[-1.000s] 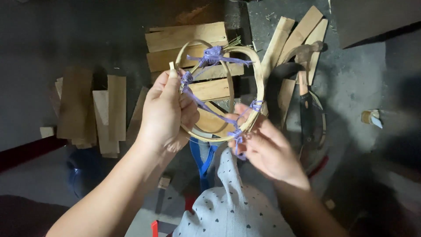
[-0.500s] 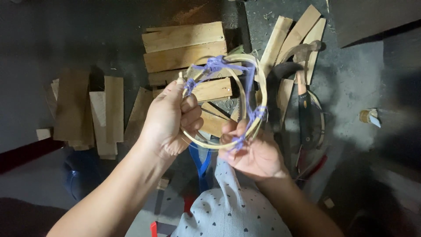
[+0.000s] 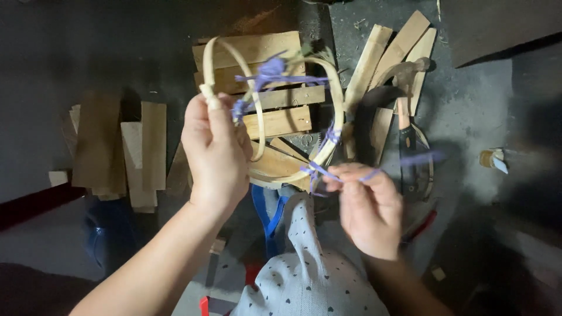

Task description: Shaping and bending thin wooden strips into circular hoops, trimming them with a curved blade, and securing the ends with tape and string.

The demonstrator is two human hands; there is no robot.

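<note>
Dark concrete floor below, wood planks scattered on it, a hammer lying at right. Left hand grips the bamboo hoop by its left side, raised above the planks. Right hand pinches purple string at the hoop's lower edge.

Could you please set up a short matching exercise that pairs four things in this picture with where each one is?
Things:
1. left hand
2. right hand
3. hammer
4. wooden slats

Places:
A. lying on the floor behind the hoop
B. pulling a purple string
C. gripping the bamboo hoop
D. lying on the floor at the right, dark handle toward the camera

Pairs: 1-C, 2-B, 3-D, 4-A
</note>
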